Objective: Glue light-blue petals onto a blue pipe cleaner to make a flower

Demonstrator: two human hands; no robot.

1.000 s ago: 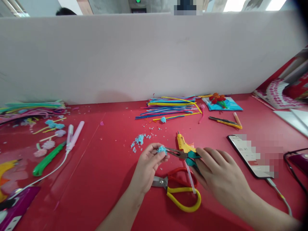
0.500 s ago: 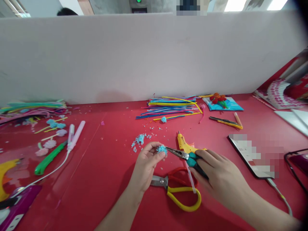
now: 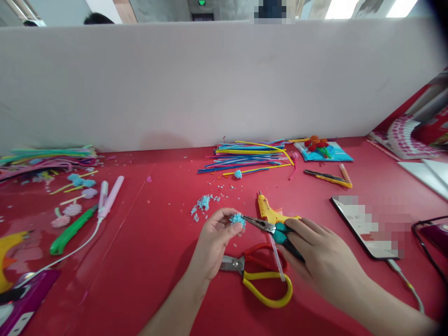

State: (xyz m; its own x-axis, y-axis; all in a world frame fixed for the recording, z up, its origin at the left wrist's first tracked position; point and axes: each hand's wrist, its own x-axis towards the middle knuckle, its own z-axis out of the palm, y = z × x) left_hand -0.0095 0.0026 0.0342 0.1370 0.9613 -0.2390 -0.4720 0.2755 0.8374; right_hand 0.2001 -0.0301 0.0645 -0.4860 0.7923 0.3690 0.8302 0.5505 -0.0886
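Observation:
Between the thumb and fingers of my left hand [image 3: 219, 235] is a small fluffy light-blue pompom-like flower [image 3: 237, 220]. My right hand [image 3: 320, 247] is wrapped round the teal-and-black handles of needle-nose pliers [image 3: 268, 227], whose jaw tips reach the flower's right edge. Whether the tips grip a strand cannot be made out. Below the hands lie scissors [image 3: 268, 289] with one red and one yellow handle. A yellow glue gun [image 3: 268, 207] rests behind the pliers, with a clear glue stick [image 3: 278, 259] near it. Blue clippings [image 3: 203, 202] are heaped beyond my left hand.
Pipe cleaners [image 3: 248, 156] lie along the white partition [image 3: 210, 84]. A second blue pompom [image 3: 238, 174] sits before them. At right are tweezers [image 3: 329, 177] and a phone [image 3: 364, 228] on a cable. A pink curling iron [image 3: 112, 198] and green cutter [image 3: 73, 231] lie left.
My left hand and the blue flower have shifted very slightly right and down. The pliers stay at the flower's edge, and my grip on them looks the same.

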